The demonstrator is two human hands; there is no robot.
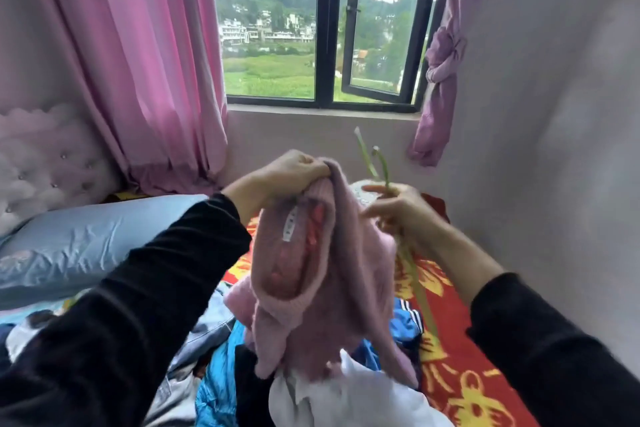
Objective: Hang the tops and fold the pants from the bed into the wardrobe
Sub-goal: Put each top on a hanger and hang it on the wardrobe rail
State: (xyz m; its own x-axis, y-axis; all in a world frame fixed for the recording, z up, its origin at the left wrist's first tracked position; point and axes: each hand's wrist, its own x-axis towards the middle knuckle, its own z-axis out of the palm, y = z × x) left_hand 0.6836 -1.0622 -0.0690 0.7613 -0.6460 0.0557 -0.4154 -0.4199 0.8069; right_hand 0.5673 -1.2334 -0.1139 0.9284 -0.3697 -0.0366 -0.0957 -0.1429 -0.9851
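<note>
1. Pink fuzzy knit sweater (311, 288), held up in the air over the bed (450, 367), between the two hands and above a heap of clothes.
2. Bunched at the top and hanging down in loose folds; neck opening turned toward the camera, ribbed at the rim, with a white label (290, 222) sewn inside.
3. Left hand (294, 170): grip closed in a fist around the sweater's top edge, knuckles upward.
4. Right hand (398, 215): grip pinching a thin pale green hanger (383, 168) just beside the sweater's right side, forefinger stretched toward the knit.
5. Hanger hook standing up above the right hand; one arm slanting down past the wrist, smeared by blur, its lower end lost against the bed's red and yellow flowers.
6. Cannot tell whether any part of the hanger sits inside the sweater: hidden behind the folds.
7. Sleeves and hem hard to sort apart in the bunched knit; lowest tips blurred against a white garment (346, 399).
8. Underneath, a bright blue garment (221, 385) and a grey-blue piece (204, 326), crumpled together; kinds not clear, heap cut off at the bottom edge.
9. Black sleeves on both forearms, cut off at the lower corners.
10. Further back: a blue pillow (86, 246), a tufted headboard (41, 163), a pink curtain (138, 80) and a window (325, 45).
</note>
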